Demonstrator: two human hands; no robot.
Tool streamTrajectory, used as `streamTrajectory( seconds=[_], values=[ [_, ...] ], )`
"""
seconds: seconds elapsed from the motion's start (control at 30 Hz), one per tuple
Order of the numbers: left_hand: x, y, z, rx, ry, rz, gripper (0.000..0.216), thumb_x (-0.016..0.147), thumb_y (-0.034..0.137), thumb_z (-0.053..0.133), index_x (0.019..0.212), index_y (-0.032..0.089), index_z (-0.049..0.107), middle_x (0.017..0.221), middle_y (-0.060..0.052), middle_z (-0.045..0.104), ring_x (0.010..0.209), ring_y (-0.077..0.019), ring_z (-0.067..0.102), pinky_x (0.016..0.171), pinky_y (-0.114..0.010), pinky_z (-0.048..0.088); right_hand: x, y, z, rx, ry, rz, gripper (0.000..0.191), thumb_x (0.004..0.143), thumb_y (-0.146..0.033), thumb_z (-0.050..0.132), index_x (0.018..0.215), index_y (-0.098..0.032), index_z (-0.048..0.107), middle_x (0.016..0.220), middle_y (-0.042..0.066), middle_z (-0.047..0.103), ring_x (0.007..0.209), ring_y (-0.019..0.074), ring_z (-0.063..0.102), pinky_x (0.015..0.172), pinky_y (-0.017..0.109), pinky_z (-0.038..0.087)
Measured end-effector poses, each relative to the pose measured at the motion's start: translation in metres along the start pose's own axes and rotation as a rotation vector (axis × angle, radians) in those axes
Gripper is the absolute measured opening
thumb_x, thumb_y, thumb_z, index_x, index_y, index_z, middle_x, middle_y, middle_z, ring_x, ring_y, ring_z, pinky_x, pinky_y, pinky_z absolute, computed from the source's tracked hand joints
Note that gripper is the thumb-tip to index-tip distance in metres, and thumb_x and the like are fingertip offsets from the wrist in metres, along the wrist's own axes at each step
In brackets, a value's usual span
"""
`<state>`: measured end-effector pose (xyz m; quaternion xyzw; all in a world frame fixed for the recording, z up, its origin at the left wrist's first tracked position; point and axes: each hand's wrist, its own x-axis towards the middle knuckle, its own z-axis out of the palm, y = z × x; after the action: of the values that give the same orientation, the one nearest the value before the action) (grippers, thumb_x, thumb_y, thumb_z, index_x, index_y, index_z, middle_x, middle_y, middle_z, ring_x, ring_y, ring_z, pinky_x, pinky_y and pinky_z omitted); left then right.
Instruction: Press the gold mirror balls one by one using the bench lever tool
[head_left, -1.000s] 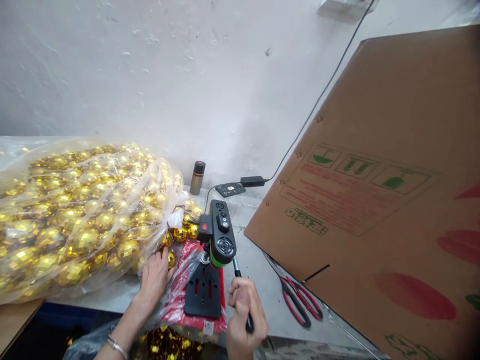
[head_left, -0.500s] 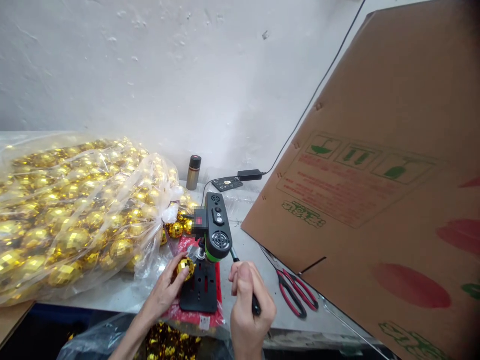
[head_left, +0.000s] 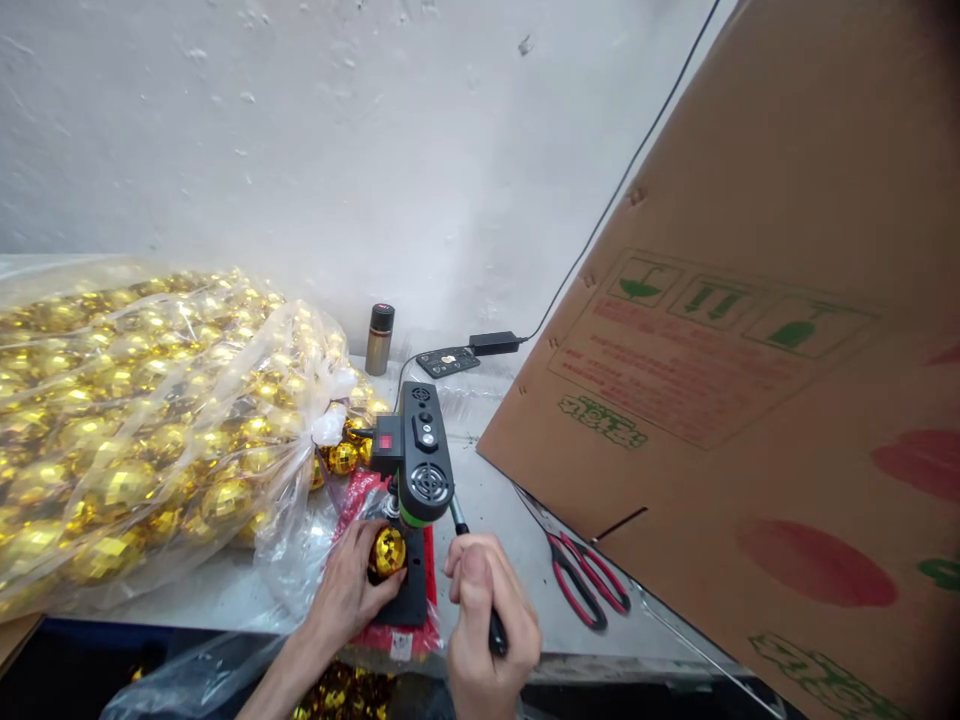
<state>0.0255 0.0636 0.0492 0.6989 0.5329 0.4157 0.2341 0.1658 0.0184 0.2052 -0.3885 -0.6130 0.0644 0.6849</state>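
My left hand has its thumb and fingers round a gold mirrored ball. The ball sits over the black base plate of a small bench drill press, just in front of and below its head. My right hand is wrapped round the black grip of the press lever, to the right of the head. The tip of the drill is hidden behind the head and my left hand. Red plastic wrap lies under the base.
A large clear bag of gold balls fills the left side. Red-handled shears lie right of the press, beside a tall cardboard box. A bottle and a power adapter stand near the wall. More gold pieces show below the table edge.
My left hand has brought the gold ball to the right and slightly lower, over the base plate. My right hand stays on the lever. The view has shifted slightly.
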Motion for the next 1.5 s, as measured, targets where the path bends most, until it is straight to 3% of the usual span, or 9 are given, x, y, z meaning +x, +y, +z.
streamTrajectory(
  seconds=[0.13,0.33,0.47,0.6,0.73,0.97,1.1,1.23,1.5],
  values=[
    [0.001,0.002,0.001,0.001,-0.009,-0.002,0.044,0.077,0.024,0.076,0.12,0.021,0.068,0.111,-0.01,0.071,0.105,-0.0331,0.073,0.093,-0.052,0.062,0.001,-0.001,0.001,-0.01,-0.001,-0.021,0.031,0.104,-0.004,0.043,0.08,-0.022,0.05,0.07,-0.004,0.048,0.065,0.0086,0.052,0.059,0.02,0.045],
    [0.008,0.01,-0.002,0.042,-0.137,0.014,0.049,0.072,0.015,0.077,0.119,0.023,0.069,0.109,-0.008,0.067,0.101,-0.0293,0.07,0.089,-0.044,0.06,-0.004,0.002,0.001,-0.006,0.031,-0.029,0.032,0.103,-0.004,0.044,0.077,-0.021,0.048,0.067,-0.004,0.046,0.065,0.0088,0.052,0.059,0.021,0.045],
    [0.012,0.013,0.0,0.031,-0.193,-0.001,0.05,0.076,0.023,0.08,0.125,0.023,0.068,0.116,-0.01,0.067,0.105,-0.0305,0.069,0.091,-0.045,0.059,-0.004,0.004,0.001,-0.014,0.026,-0.032,0.031,0.102,-0.003,0.045,0.077,-0.021,0.049,0.067,-0.004,0.047,0.063,0.009,0.052,0.057,0.021,0.043],
    [0.01,0.009,0.002,0.052,-0.157,0.014,0.048,0.078,0.039,0.085,0.12,0.022,0.07,0.115,-0.011,0.071,0.109,-0.0356,0.068,0.095,-0.053,0.056,-0.003,0.001,0.004,-0.007,0.068,-0.047,0.033,0.101,-0.001,0.043,0.075,-0.021,0.049,0.066,-0.004,0.047,0.059,0.0092,0.051,0.055,0.022,0.041],
    [0.008,0.006,0.006,0.081,-0.144,0.028,0.047,0.075,0.038,0.085,0.116,0.022,0.071,0.11,-0.01,0.075,0.104,-0.0364,0.069,0.092,-0.054,0.055,-0.014,-0.004,0.008,-0.027,0.124,0.051,0.035,0.101,-0.001,0.044,0.072,-0.021,0.048,0.066,-0.004,0.049,0.059,0.0095,0.051,0.056,0.024,0.039],
    [0.008,0.006,0.011,0.074,-0.129,0.017,0.044,0.073,0.031,0.081,0.115,0.024,0.071,0.112,-0.009,0.076,0.105,-0.0365,0.07,0.091,-0.052,0.054,-0.05,0.014,0.014,-0.171,0.168,0.101,0.041,0.11,-0.014,0.034,0.073,-0.022,0.048,0.072,-0.005,0.053,0.063,0.0095,0.052,0.096,0.032,0.049],
    [0.006,0.004,0.014,0.082,-0.114,0.031,0.044,0.072,0.028,0.079,0.116,0.023,0.071,0.112,-0.01,0.076,0.104,-0.0367,0.07,0.091,-0.053,0.054,-0.055,0.027,0.016,-0.164,0.213,-0.035,0.045,0.112,-0.02,0.035,0.069,-0.022,0.046,0.067,-0.007,0.05,0.058,0.0088,0.046,0.091,0.028,0.05],
    [0.006,0.004,0.016,0.103,-0.098,0.045,0.043,0.072,0.028,0.079,0.114,0.023,0.07,0.108,-0.009,0.077,0.1,-0.0348,0.07,0.09,-0.051,0.054,-0.057,0.03,0.017,-0.145,0.207,0.04,0.043,0.112,-0.021,0.035,0.071,-0.022,0.048,0.069,-0.007,0.053,0.061,0.0098,0.049,0.093,0.032,0.048],
    [0.006,0.005,0.016,0.132,-0.088,0.045,0.04,0.072,0.03,0.079,0.11,0.024,0.069,0.1,-0.007,0.075,0.095,-0.0324,0.069,0.087,-0.047,0.054,-0.061,0.047,0.02,-0.085,0.263,-0.087,0.039,0.108,-0.021,0.039,0.07,-0.023,0.046,0.065,-0.006,0.048,0.055,0.0119,0.043,0.075,0.033,0.045]
  ],
)
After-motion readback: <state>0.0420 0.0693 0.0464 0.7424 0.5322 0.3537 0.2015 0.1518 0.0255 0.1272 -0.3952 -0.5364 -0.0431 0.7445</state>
